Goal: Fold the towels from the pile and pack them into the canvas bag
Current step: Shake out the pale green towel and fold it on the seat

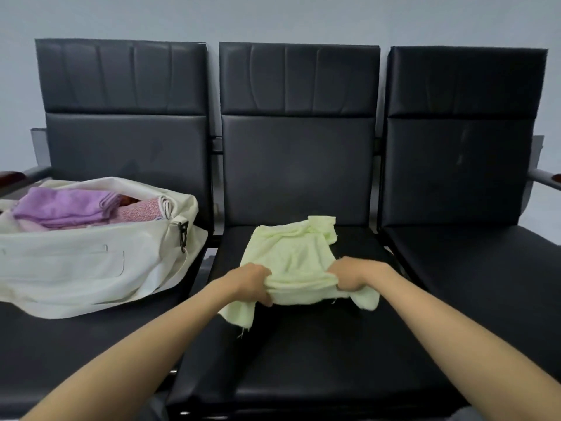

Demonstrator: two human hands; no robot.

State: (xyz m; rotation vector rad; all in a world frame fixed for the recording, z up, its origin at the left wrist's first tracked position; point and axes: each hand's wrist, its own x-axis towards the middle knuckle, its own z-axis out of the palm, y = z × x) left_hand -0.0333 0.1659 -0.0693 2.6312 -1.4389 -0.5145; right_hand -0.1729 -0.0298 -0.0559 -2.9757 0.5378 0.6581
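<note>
1. Head view: the left hand (253, 281) and right hand (352, 276) are each gripping the near edge of the pale green towel (291, 253).
2. The towel is lying crumpled on the middle seat (303, 360).
3. The canvas bag (76, 268) is sitting open on the left seat (76, 344), holding a folded purple towel (60, 208).

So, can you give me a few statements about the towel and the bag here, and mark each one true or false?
1. The left hand and the right hand each have a grip on the pale green towel. True.
2. A purple towel lies inside the open canvas bag. True.
3. The canvas bag sits on the right-hand seat. False: it rests on the left seat.
4. The pale green towel is already packed in the bag. False: it is on the middle seat, crumpled, its near edge held by both hands.
</note>
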